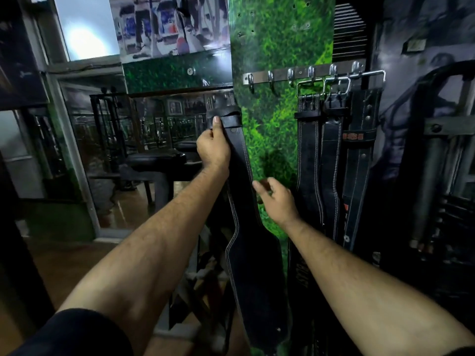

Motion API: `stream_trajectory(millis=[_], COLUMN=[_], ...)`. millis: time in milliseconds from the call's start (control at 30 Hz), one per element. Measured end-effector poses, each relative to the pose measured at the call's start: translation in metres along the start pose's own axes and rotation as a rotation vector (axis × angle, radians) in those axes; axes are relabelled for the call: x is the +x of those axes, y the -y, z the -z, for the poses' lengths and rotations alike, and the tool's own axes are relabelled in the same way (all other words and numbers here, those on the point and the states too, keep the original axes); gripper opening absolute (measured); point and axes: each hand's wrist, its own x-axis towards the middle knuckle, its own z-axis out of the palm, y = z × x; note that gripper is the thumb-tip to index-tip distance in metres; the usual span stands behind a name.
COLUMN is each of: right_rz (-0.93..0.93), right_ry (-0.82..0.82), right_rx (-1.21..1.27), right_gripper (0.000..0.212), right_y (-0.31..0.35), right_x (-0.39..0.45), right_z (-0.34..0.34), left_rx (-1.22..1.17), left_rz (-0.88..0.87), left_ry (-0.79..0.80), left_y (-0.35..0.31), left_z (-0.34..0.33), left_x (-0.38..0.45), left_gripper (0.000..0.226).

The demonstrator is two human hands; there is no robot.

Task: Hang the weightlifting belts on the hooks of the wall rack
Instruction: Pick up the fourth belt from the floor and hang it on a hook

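My left hand grips the upper end of a black leather weightlifting belt, thumb pressed on its loop. The belt hangs straight down in front of the green wall panel, left of and below the rack. My right hand hovers beside the belt's narrow part with fingers apart, holding nothing. The metal wall rack runs across the panel at upper right; its three left hooks are bare. Three black belts hang by their buckles from the right-hand hooks.
A mirror and a padded gym bench lie to the left. Dark gym equipment stands at the right edge, close to the hanging belts. Metal frame parts sit low, behind the held belt.
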Motion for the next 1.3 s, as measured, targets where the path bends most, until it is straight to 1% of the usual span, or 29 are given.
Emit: stream_trajectory(millis=[33,67,100,133,200,267,333,433,467,500,600,633,667,700,767,833,867,933,1000,1033,1067,1100,1133,1167,1233,1300], right_rz=[-0.004,-0.023,-0.059,-0.109,-0.188,-0.213,-0.239,-0.286,-0.293,-0.308,-0.321,-0.331,-0.324,-0.307,-0.257,-0.198,-0.179,-0.14,-0.125,-0.122,-0.128,-0.137,-0.141,-0.133,-0.091,-0.07], right_ry=[-0.011,-0.011,0.013,0.041,0.101,0.154,0.136,-0.039,-0.065,-0.056,-0.001,-0.002,-0.022,-0.044,-0.098,-0.183,-0.23,-0.273,-0.254,-0.22,-0.185,-0.164,-0.16,-0.173,-0.191,-0.184], right_rx=[0.112,0.239,0.379,0.502,0.663,0.742,0.725,0.496,0.443,0.429,0.546,0.577,0.6,0.6,0.577,0.541,0.512,0.488,0.475,0.481,0.491,0.494,0.486,0.468,0.445,0.469], right_gripper=[0.043,0.025,0.01,0.016,0.036,0.039,0.043,0.048,0.052,0.049,0.014,0.006,0.005,0.009,0.017,0.023,0.024,0.022,0.016,0.014,0.018,0.028,0.032,0.031,0.02,0.023], right_y=[0.013,0.026,0.036,0.049,0.075,0.097,0.113,0.115,0.113,0.112,0.117,0.12,0.123,0.123,0.123,0.12,0.119,0.112,0.103,0.098,0.091,0.086,0.082,0.078,0.07,0.062], right_x=[0.007,0.015,0.025,0.033,0.045,0.055,0.061,0.067,0.068,0.069,0.071,0.072,0.073,0.075,0.078,0.08,0.081,0.082,0.085,0.086,0.089,0.091,0.093,0.096,0.105,0.116], right_z=[-0.002,-0.003,-0.004,-0.003,0.005,0.013,0.018,0.015,0.014,0.012,0.012,0.013,0.013,0.011,0.003,-0.007,-0.01,-0.009,-0.004,-0.002,0.0,0.002,0.006,0.011,0.022,0.031], left_rx=[-0.015,-0.021,-0.031,-0.046,-0.075,-0.091,-0.121,-0.154,-0.154,-0.149,-0.138,-0.137,-0.126,-0.107,-0.054,-0.004,0.001,-0.007,-0.03,-0.038,-0.038,-0.035,-0.036,-0.044,-0.081,-0.145], left_rz=[-0.008,-0.012,-0.01,-0.007,-0.016,-0.027,-0.027,-0.037,-0.042,-0.049,-0.04,-0.019,0.003,0.008,-0.035,-0.062,-0.069,-0.076,-0.085,-0.104,-0.117,-0.12,-0.116,-0.104,-0.07,-0.05], left_ry=[0.005,0.001,-0.008,-0.011,0.001,0.022,0.043,0.052,0.053,0.053,0.083,0.098,0.113,0.13,0.188,0.249,0.26,0.277,0.314,0.335,0.355,0.384,0.419,0.446,0.463,0.45], left_y=[0.002,0.003,0.006,0.009,0.017,0.026,0.033,0.035,0.035,0.036,0.042,0.044,0.044,0.044,0.043,0.042,0.04,0.035,0.031,0.028,0.023,0.021,0.019,0.019,0.022,0.026], left_z=[0.002,0.004,0.006,0.009,0.014,0.016,0.017,0.02,0.022,0.024,0.028,0.028,0.029,0.029,0.029,0.027,0.025,0.019,0.008,0.0,-0.006,-0.013,-0.021,-0.028,-0.042,-0.057], left_x=[-0.002,-0.003,-0.005,-0.005,-0.007,-0.01,-0.012,-0.015,-0.015,-0.015,-0.017,-0.02,-0.023,-0.024,-0.025,-0.029,-0.031,-0.031,-0.023,-0.018,-0.013,-0.008,-0.005,-0.004,-0.004,-0.004], left_gripper=[0.058,0.056,0.052,0.048,0.043,0.038,0.034,0.033,0.033,0.033,0.032,0.031,0.03,0.033,0.038,0.03,0.029,0.037,0.044,0.045,0.044,0.041,0.037,0.034,0.031,0.027])
